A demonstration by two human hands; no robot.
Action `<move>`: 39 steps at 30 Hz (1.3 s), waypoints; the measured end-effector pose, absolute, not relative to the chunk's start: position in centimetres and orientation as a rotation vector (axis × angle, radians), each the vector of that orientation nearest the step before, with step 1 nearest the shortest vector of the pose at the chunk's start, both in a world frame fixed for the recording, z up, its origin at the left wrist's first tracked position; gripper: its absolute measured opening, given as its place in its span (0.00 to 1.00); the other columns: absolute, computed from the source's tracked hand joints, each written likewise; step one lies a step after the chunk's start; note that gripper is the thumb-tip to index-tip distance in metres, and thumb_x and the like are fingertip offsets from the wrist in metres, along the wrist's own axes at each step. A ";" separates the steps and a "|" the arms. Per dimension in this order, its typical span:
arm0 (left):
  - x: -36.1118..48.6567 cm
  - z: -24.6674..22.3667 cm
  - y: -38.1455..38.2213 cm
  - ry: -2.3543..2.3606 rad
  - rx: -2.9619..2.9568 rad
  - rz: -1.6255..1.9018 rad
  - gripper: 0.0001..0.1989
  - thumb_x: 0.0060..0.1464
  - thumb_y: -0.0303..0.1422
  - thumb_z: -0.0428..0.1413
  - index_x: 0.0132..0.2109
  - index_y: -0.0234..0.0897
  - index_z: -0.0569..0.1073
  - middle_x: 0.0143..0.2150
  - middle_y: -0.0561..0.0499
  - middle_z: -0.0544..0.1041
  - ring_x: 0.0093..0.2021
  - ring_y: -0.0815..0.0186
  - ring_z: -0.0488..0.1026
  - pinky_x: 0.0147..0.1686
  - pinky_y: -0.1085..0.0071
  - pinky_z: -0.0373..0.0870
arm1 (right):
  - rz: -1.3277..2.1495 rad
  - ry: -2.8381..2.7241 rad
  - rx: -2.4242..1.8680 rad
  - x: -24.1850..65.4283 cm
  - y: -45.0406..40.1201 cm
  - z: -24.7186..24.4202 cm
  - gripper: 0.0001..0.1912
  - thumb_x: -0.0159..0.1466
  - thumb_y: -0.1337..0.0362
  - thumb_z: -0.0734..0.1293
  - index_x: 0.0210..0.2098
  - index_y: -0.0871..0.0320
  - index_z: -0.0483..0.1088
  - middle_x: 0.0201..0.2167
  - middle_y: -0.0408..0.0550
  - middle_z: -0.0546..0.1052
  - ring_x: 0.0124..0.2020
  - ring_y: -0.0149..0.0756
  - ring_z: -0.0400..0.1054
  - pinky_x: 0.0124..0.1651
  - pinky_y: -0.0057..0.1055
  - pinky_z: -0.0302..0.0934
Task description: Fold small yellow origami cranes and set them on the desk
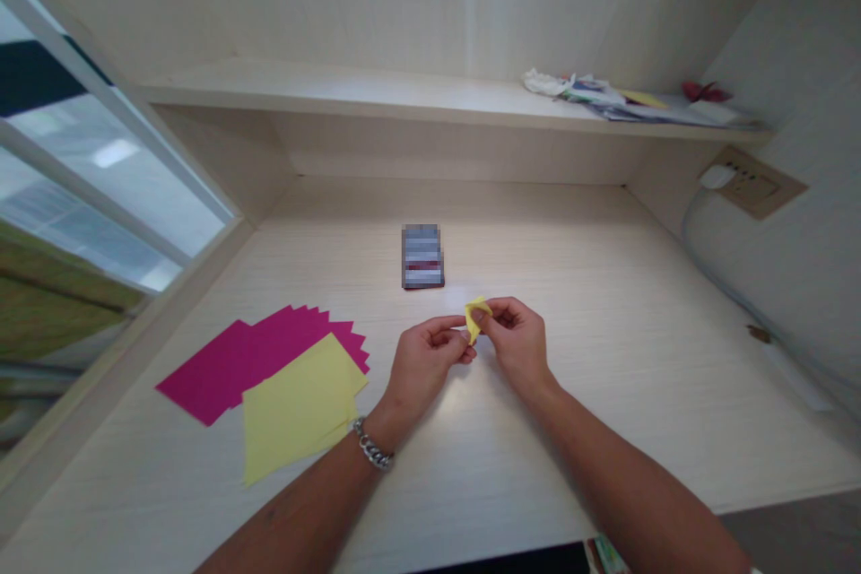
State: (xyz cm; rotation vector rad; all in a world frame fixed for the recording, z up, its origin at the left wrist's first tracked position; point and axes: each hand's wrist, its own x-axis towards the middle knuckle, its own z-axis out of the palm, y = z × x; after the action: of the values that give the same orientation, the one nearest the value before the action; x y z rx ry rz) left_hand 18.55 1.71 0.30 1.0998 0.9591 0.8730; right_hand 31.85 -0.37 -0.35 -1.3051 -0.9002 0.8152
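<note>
A small folded piece of yellow paper (476,316) is pinched between my two hands, above the middle of the desk. My left hand (430,354) grips its lower left part between thumb and fingers, and a chain bracelet circles that wrist. From the right, my right hand (517,336) pinches the upper part with thumb and index finger. The fingers cover some of the folds, so its full shape cannot be made out. Yellow sheets (300,408) lie left of my left hand, partly over a fanned stack of magenta sheets (262,359).
A phone (422,256) with a blurred screen lies beyond my hands on the desk (605,305). Papers and crumpled bits (619,99) sit on the shelf (404,94) above. At right, a cable (713,278) runs from a wall socket (757,182). A window frame borders the left side.
</note>
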 end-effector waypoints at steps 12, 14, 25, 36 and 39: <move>18.1 -0.1 1.7 0.817 0.992 0.800 0.22 0.38 0.23 0.63 0.44 0.31 0.73 0.30 0.48 0.79 0.29 0.66 0.75 0.36 0.67 0.73 | 0.787 -0.875 -1.300 32.3 -0.3 -0.1 0.14 0.50 0.55 0.73 0.29 0.59 0.73 0.24 0.45 0.75 0.25 0.33 0.67 0.29 0.31 0.64; 18.1 0.0 1.6 0.764 0.917 0.796 0.19 0.41 0.26 0.62 0.44 0.31 0.73 0.31 0.45 0.79 0.30 0.65 0.76 0.37 0.65 0.73 | 0.776 -0.884 -1.306 32.3 -0.3 -0.2 0.14 0.50 0.55 0.72 0.30 0.59 0.73 0.24 0.45 0.75 0.24 0.32 0.67 0.29 0.30 0.63; 18.0 0.3 2.1 0.823 1.046 0.722 0.18 0.44 0.28 0.62 0.44 0.28 0.74 0.27 0.46 0.77 0.26 0.68 0.74 0.31 0.71 0.72 | 0.919 -0.873 -1.304 31.8 -0.5 0.0 0.10 0.48 0.60 0.73 0.27 0.59 0.74 0.24 0.46 0.77 0.25 0.33 0.69 0.30 0.32 0.65; 17.5 0.3 2.1 0.691 0.931 0.721 0.21 0.44 0.26 0.62 0.48 0.30 0.71 0.35 0.43 0.79 0.35 0.62 0.77 0.44 0.60 0.71 | 1.046 -0.776 -1.239 32.3 -0.2 -0.2 0.13 0.46 0.61 0.75 0.28 0.61 0.73 0.24 0.47 0.77 0.25 0.33 0.70 0.30 0.31 0.67; 17.7 0.0 2.2 0.715 0.887 0.792 0.20 0.45 0.28 0.62 0.47 0.30 0.71 0.33 0.45 0.79 0.34 0.63 0.76 0.44 0.60 0.72 | 1.070 -0.785 -1.226 32.3 -0.2 -0.2 0.13 0.46 0.61 0.75 0.28 0.61 0.73 0.25 0.46 0.77 0.25 0.32 0.70 0.31 0.31 0.67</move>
State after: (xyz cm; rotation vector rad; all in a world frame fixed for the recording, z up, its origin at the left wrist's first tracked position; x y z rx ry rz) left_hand 17.65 2.19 -0.01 0.8867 0.7151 0.7917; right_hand 32.26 -0.19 -0.25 -1.2261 -0.7850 1.0705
